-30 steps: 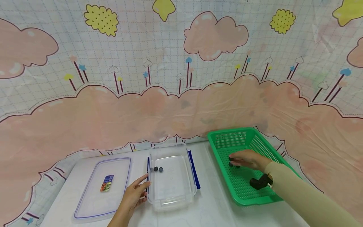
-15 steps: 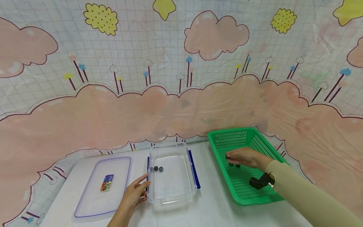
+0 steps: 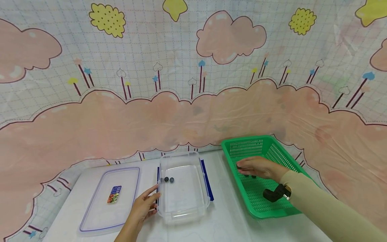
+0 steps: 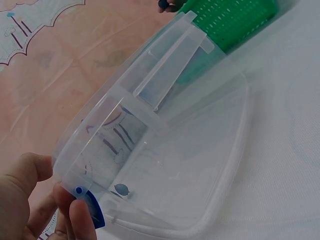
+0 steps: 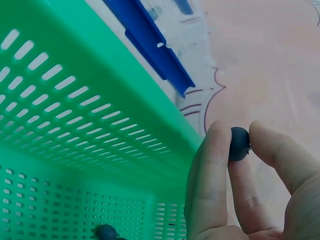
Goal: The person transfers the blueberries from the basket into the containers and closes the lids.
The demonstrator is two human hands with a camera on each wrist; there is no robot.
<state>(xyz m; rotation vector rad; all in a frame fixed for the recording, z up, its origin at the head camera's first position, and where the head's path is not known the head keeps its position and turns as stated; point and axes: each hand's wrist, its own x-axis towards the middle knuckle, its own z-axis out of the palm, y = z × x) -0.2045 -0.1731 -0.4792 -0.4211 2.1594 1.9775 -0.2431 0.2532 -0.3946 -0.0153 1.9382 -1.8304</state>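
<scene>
In the right wrist view a dark blueberry [image 5: 239, 143] is pinched between the thumb and fingertips of my right hand [image 5: 240, 195]. In the head view this hand is over the green basket [image 3: 252, 210], near its left wall. More blueberries [image 5: 106, 232] lie on the basket floor, partly covered by the hand in the head view. My left hand [image 3: 143, 205] grips the left side of a clear plastic container [image 3: 184, 215], thumb at the rim and fingers by a blue latch [image 4: 94, 210]. Two blueberries [image 3: 169, 179] sit inside the container near its left wall.
A clear lid with a blue seal [image 3: 98, 215] and a coloured label [image 3: 114, 195] lies flat to the left of the container. Another blue latch [image 3: 207, 181] hangs out on the container's right side. A patterned cloth [image 3: 181, 124] rises behind the white table [image 3: 225, 201].
My right hand has risen a little and moved left with the blueberry, toward the basket's left wall. The left hand and the container have stayed in place.
</scene>
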